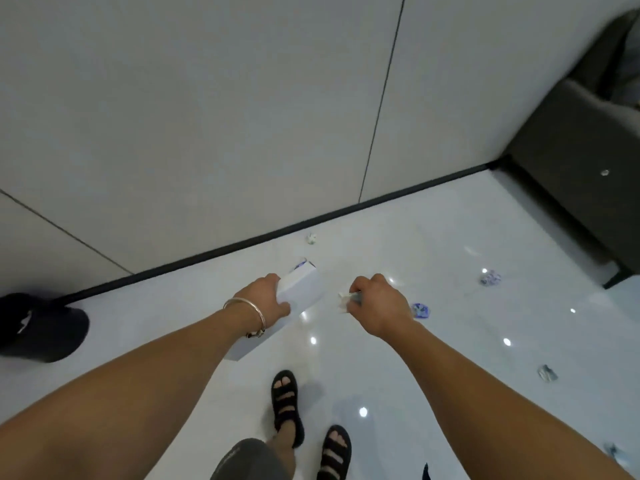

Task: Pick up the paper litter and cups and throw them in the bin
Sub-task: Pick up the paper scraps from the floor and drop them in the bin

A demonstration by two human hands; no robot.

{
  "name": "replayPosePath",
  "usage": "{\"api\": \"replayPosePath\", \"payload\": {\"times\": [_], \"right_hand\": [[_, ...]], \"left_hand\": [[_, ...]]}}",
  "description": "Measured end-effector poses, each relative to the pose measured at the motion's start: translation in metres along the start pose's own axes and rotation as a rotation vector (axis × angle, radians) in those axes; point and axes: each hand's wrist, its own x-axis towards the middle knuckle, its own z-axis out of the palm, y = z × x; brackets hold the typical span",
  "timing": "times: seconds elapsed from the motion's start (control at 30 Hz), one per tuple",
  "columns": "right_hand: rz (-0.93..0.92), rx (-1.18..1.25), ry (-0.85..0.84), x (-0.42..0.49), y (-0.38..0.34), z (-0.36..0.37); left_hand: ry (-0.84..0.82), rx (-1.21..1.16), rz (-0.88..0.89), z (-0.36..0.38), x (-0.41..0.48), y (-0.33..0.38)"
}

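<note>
My left hand (268, 299) grips a long white box (301, 287) held above the floor. A bit of blue-and-white paper (302, 264) shows at the box's far end. My right hand (375, 304) is curled round a small crumpled paper scrap (344, 299), just right of the box. Loose litter lies on the glossy white floor: a small white piece (312, 238) by the wall, a blue-and-white wad (420, 310) beside my right wrist, another (490, 277) farther right, and two greyish scraps (547, 372) (613, 452) at the right. A black bin (38, 327) stands at the far left by the wall.
A grey wall with a black skirting strip (277, 233) runs across ahead. A dark grey sofa (581, 161) fills the right corner. My sandalled feet (287, 407) stand below my hands. Ceiling lights glint on the floor tiles.
</note>
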Motion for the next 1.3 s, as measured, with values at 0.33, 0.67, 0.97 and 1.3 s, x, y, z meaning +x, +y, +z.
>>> {"api": "replayPosePath", "payload": {"times": [0.33, 0.67, 0.97, 1.3], "right_hand": [[-0.458, -0.192, -0.084, -0.028, -0.203, 0.025], [-0.736, -0.321, -0.128, -0.074, -0.450, 0.134], [-0.881, -0.331, -0.183, -0.114, -0.621, 0.214], [-0.919, -0.337, -0.237, -0.040, -0.773, 0.280]], "left_hand": [[0.262, -0.241, -0.360, -0.060, -0.137, -0.171], [0.378, -0.410, -0.629, -0.073, -0.284, -0.407], [0.452, -0.418, -0.756, -0.113, -0.375, -0.561], [0.382, -0.472, -0.799, -0.173, -0.329, -0.698]]}}
